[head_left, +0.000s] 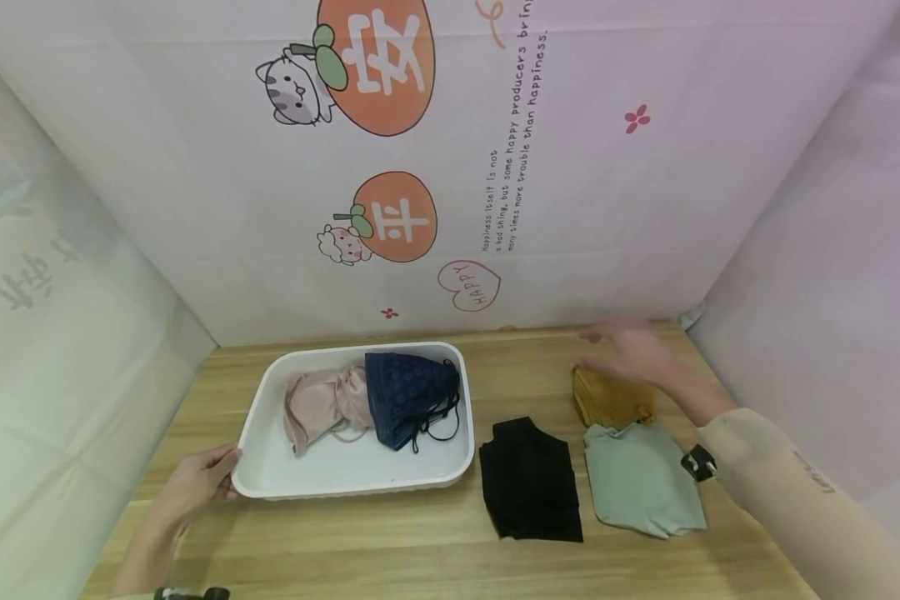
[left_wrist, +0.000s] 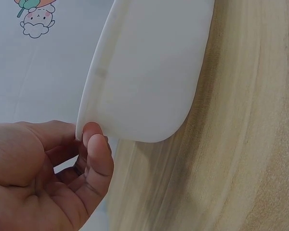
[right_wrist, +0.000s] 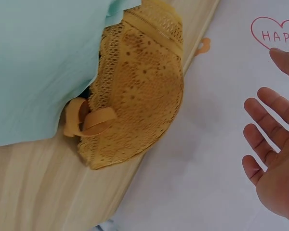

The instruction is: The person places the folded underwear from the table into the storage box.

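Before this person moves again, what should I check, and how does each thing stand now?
1. Tray held: ok, the left hand pinches a corner of the white tray.
2. Right hand empty: ok.
3. Mustard lace item uncovered: not ok, the pale green cloth overlaps it.
4. Tray space: ok, bare floor shows beside the pink pouch and navy pouch.
5. Pouch contents: cannot tell.

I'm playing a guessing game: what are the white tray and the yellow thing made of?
The white tray is probably smooth plastic, going by its even colour and rounded shape. The yellow thing looks like matte lace fabric, full of little holes.
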